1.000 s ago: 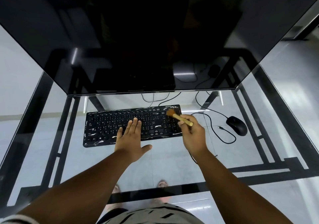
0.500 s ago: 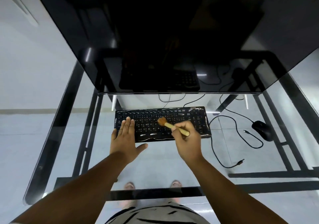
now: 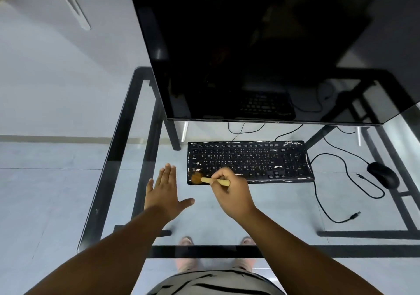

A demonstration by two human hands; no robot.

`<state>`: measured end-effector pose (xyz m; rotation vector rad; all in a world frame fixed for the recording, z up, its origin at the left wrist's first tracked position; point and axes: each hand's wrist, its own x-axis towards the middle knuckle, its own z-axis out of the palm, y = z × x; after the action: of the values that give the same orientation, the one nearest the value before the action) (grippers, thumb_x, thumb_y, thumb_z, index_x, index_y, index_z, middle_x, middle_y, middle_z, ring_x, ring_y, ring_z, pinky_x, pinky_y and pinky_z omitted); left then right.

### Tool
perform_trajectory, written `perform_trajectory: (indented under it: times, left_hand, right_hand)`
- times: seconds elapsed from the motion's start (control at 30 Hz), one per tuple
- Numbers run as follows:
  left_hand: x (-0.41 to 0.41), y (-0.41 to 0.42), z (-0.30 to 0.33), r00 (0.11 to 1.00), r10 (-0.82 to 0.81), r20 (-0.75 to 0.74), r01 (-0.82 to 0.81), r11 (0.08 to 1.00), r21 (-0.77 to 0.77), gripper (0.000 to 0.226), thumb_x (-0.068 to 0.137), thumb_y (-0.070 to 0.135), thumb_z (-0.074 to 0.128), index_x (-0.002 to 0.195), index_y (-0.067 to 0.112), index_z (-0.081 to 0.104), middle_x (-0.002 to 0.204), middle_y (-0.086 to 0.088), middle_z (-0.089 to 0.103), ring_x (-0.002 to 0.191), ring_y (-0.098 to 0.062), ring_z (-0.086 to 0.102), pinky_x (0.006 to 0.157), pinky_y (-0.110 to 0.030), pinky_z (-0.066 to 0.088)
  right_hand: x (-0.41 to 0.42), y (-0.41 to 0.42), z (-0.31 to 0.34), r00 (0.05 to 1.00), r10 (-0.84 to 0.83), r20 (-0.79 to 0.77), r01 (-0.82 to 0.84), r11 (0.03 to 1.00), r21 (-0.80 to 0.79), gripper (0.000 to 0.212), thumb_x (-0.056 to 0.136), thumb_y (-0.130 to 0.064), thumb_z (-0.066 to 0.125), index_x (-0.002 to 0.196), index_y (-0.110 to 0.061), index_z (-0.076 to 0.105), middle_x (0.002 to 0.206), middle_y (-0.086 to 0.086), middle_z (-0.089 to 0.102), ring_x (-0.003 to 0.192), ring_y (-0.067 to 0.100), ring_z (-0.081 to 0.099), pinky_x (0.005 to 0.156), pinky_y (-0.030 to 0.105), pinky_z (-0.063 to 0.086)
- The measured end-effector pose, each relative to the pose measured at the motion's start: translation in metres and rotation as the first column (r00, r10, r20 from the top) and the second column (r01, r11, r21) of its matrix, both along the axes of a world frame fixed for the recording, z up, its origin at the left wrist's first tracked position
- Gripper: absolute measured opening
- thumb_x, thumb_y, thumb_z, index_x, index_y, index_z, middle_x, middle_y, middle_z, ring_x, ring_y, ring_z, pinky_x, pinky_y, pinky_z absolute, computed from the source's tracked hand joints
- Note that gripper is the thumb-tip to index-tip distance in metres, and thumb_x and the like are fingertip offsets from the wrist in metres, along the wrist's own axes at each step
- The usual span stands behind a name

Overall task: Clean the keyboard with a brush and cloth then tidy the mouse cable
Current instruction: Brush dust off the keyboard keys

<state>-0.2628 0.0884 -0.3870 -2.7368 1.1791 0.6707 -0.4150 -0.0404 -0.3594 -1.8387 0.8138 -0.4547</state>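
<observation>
A black keyboard (image 3: 250, 160) lies on the glass desk (image 3: 127, 135) below the monitor. My right hand (image 3: 234, 192) grips a small wooden-handled brush (image 3: 204, 179), whose brown bristles rest on the keyboard's front left corner. My left hand (image 3: 164, 191) is flat and open on the glass just left of the keyboard, apart from it. A black mouse (image 3: 383, 174) sits to the right, its loose cable (image 3: 336, 181) looping over the glass to a free plug. No cloth is in view.
A large dark monitor (image 3: 261, 51) hangs over the back of the desk. The black desk frame (image 3: 227, 251) shows through the glass, with my feet below. More cables (image 3: 245, 130) run behind the keyboard.
My right hand has swept the brush leftwards from the keyboard's right part to its front left corner. My left hand slid off the keys onto the glass at the left. The view shifted left.
</observation>
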Motion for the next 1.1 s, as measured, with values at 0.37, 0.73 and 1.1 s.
perform_trajectory:
  times: [0.37, 0.73, 1.1]
  left_hand:
    - [0.011, 0.015, -0.013, 0.999, -0.031, -0.004, 0.031, 0.996, -0.085, 0.091, 0.091, 0.07, 0.027, 0.154, 0.016, -0.011, 0.162, 0.001, -0.016, 0.149, -0.015, -0.012, 0.122, -0.043, 0.003]
    - [0.014, 0.013, -0.01, 0.993, 0.115, 0.004, -0.111, 0.971, -0.21, 0.066, 0.1, 0.047, 0.03, 0.155, 0.016, 0.011, 0.164, -0.002, 0.006, 0.15, -0.019, 0.007, 0.121, -0.041, 0.011]
    - [-0.002, -0.007, -0.008, 0.994, 0.109, 0.013, -0.104, 0.973, -0.204, 0.065, 0.1, 0.046, 0.031, 0.155, 0.016, 0.014, 0.163, -0.002, 0.011, 0.15, -0.02, 0.009, 0.121, -0.043, 0.011]
  right_hand:
    - [-0.036, -0.017, -0.007, 0.993, -0.043, 0.108, 0.025, 0.987, 0.161, 0.009, 0.083, -0.007, 0.073, 0.085, -0.015, 0.069, 0.077, 0.002, 0.07, 0.068, 0.017, 0.063, 0.059, 0.033, 0.047]
    - [-0.059, -0.039, -0.016, 0.986, 0.132, -0.104, -0.104, 0.966, 0.236, 0.016, 0.08, -0.004, 0.074, 0.08, -0.018, 0.066, 0.079, 0.004, 0.072, 0.074, 0.016, 0.066, 0.072, 0.031, 0.053]
    - [-0.082, -0.058, -0.052, 0.949, 0.135, -0.284, -0.218, 0.934, -0.283, 0.028, 0.075, -0.018, 0.078, 0.098, -0.033, 0.074, 0.09, -0.01, 0.069, 0.08, 0.007, 0.057, 0.075, 0.027, 0.054]
